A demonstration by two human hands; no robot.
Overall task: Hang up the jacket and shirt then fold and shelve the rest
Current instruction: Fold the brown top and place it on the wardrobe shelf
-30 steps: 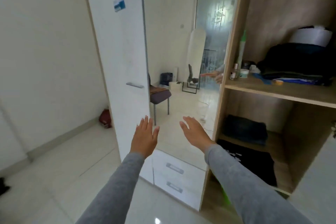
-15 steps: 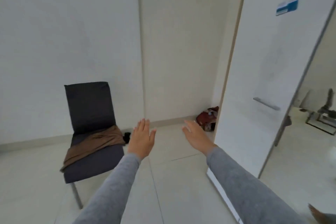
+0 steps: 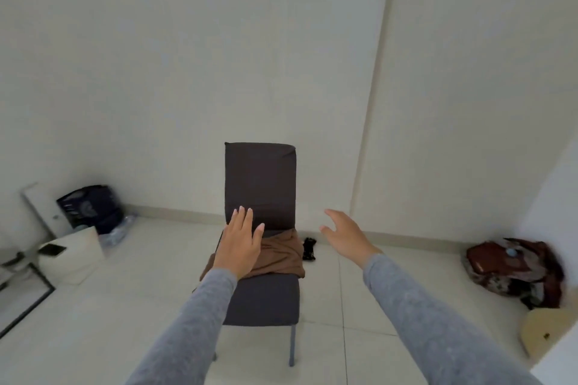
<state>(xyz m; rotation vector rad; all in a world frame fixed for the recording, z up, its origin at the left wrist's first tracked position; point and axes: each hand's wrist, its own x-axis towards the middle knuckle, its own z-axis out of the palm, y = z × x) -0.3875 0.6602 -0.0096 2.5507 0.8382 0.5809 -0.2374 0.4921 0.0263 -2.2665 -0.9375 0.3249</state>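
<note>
No text, label, brand or number is legible — the pale print on the dark bag [image 3: 89, 208] at far left is too blurred to read.

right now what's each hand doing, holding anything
Left hand: open, fingers straight, holding nothing, in front of the brown garment on the chair.
Right hand: open, holding nothing.

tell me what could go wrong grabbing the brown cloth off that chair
1. The brown garment lies crumpled on the chair, with one end hanging off the seat's edge. A grab with only the left hand could drag it onto the floor.
2. A small black item lies on the floor behind the chair and could easily be overlooked.
</note>
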